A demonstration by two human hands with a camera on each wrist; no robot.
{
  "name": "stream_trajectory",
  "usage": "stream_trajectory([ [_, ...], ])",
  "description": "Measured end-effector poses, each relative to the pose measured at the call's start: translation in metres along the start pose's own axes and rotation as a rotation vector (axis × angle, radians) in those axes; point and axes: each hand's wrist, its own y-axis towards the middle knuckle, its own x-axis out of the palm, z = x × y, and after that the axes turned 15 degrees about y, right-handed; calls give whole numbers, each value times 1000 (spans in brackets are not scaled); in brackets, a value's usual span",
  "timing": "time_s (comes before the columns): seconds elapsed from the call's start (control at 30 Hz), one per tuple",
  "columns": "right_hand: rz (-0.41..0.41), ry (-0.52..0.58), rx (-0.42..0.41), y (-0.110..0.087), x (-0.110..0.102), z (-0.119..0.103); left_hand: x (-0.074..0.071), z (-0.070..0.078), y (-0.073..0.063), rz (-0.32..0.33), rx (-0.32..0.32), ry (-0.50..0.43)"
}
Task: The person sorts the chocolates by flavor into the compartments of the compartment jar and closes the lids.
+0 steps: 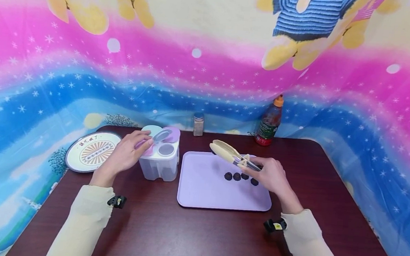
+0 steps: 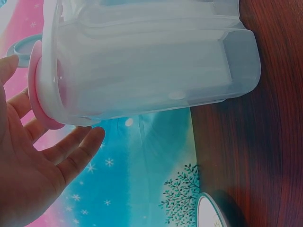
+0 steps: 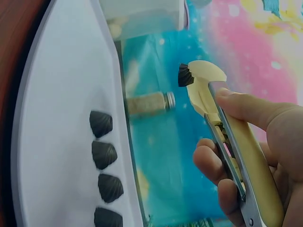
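A clear multi-compartment container [image 1: 158, 169] with pink, mint and purple lids stands left of the tray. Its grey-blue lid [image 1: 163, 135] is tipped up, baring a round opening at the front right. My left hand [image 1: 127, 149] rests over the container top; the thumb touches the raised lid, while loosely extended fingers lie around the pink lid [image 2: 35, 90]. My right hand [image 1: 273, 175] grips metal tongs with cream tips [image 1: 225, 152] above the tray. Pinched at the tong tips is a small dark fluted piece [image 3: 185, 75]. Several similar dark pieces [image 1: 237, 176] sit in a row on the lilac tray [image 1: 202, 195].
A patterned plate [image 1: 94, 153] lies at the far left, beside my left forearm. Behind the tray stand a small shaker jar [image 1: 198, 125] and a sauce bottle [image 1: 268, 123] with an orange cap. A printed cloth [image 1: 195, 74] hangs around the table's back and sides.
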Motion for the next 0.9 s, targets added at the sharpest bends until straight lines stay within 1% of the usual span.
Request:
stream_trajectory([
  [0.17,3,15,-36,3,8,-12,0,0,0,-4,-4,-2],
  [0.3,1,30,-46,4,14,-23,0,0,0,-5,-5,-1],
  [0.5,-17,59,-33,6,23,-43,0,0,0,-3,-3,3],
  [0.63,-13,68,-35,8,29,-55,-1,0,0,-2,1,5],
  [0.8,-13,71,-93,10,37,-65,-1,1,0,-10,-2,7],
  [0.9,-17,76,-112,11,42,-71,0,0,0,-12,-7,7],
])
